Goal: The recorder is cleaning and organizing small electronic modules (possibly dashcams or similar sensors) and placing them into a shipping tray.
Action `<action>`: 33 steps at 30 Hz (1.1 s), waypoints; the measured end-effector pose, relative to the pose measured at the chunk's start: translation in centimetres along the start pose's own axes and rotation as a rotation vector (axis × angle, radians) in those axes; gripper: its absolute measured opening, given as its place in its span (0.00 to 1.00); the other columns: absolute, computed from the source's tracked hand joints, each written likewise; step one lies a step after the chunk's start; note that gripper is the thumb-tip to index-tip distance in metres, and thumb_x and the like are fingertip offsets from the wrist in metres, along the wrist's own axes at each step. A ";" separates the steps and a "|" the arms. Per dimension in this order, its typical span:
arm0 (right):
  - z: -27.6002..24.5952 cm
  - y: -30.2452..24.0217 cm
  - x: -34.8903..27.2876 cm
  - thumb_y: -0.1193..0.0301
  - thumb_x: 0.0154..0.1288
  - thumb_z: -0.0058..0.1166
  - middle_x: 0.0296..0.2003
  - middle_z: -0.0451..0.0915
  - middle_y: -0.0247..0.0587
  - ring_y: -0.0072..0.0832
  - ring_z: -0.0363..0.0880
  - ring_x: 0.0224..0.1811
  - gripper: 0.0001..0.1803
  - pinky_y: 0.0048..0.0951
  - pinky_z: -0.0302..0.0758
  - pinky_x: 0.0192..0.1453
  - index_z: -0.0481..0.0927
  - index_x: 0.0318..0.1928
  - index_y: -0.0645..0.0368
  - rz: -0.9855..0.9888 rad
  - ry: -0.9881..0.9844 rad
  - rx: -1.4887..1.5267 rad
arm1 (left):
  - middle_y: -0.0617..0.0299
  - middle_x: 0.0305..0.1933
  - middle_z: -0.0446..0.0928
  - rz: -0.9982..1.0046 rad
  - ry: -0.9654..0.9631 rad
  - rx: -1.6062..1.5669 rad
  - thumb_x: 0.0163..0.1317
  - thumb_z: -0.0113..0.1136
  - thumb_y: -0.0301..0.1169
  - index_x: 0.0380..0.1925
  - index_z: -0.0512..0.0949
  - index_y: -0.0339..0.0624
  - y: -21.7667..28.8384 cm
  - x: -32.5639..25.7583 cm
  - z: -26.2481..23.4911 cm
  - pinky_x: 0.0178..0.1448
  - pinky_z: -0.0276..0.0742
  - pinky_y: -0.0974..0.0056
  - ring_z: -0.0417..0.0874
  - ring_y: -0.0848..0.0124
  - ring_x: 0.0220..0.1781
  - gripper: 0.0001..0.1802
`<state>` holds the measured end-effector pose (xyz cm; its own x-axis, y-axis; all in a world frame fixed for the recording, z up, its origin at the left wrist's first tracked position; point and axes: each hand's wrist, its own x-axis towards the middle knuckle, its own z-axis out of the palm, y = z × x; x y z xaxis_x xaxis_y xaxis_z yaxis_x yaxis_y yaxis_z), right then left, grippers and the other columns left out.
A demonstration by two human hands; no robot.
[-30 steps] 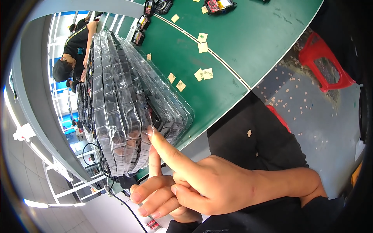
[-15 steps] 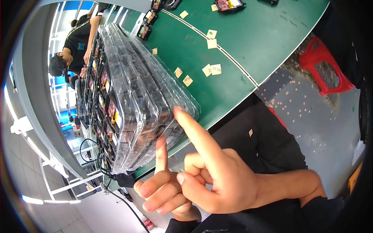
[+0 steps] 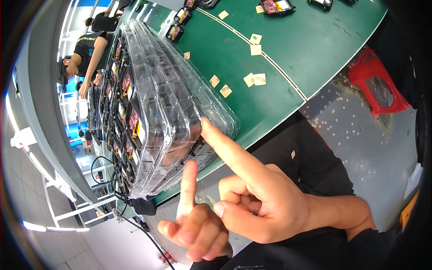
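A stack of clear plastic blister trays [image 3: 173, 96] stands at the table's edge, tilted in my view. Black-framed devices with red circuit boards and yellow parts [image 3: 133, 121] sit in its top tray. My right hand [image 3: 270, 202] points its index finger at the stack's near corner, the other fingers curled in. That fingertip overlaps the tray rim; whether it touches, I cannot tell. Lower down, my left hand [image 3: 200, 227] holds its index finger straight, below the stack's lower side, with its other fingers bent and a little blurred. Neither hand holds anything.
Square paper pieces [image 3: 259, 79] lie scattered on the green table [image 3: 288, 49], with more devices [image 3: 276, 6] at its far side. A red plastic stool [image 3: 375, 83] stands on the littered floor at right. Another person [image 3: 90, 58] works beyond the stack.
My view has shifted slightly, moving the table and stack a little rightward. My left hand's bent fingers have moved, and its index finger stands apart from the stack. The other person's head and arms have moved.
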<state>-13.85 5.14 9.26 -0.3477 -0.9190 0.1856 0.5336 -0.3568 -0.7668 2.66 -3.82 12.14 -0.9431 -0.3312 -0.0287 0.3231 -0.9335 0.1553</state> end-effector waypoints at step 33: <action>0.0 0.0 -0.3 0.82 0.65 0.52 0.18 0.67 0.27 0.11 0.57 0.18 0.50 0.19 0.56 0.26 0.36 0.80 0.69 0.010 0.025 -0.062 | 0.52 0.62 0.80 -0.019 -0.250 -0.405 0.77 0.53 0.33 0.75 0.12 0.62 0.5 1.9 2.0 0.58 0.85 0.56 0.88 0.61 0.52 0.57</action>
<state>-13.75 5.39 9.26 -0.3623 -0.9178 0.1625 0.4884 -0.3354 -0.8056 0.86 -4.63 14.11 -0.9229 -0.3169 0.2185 0.2635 -0.9339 -0.2417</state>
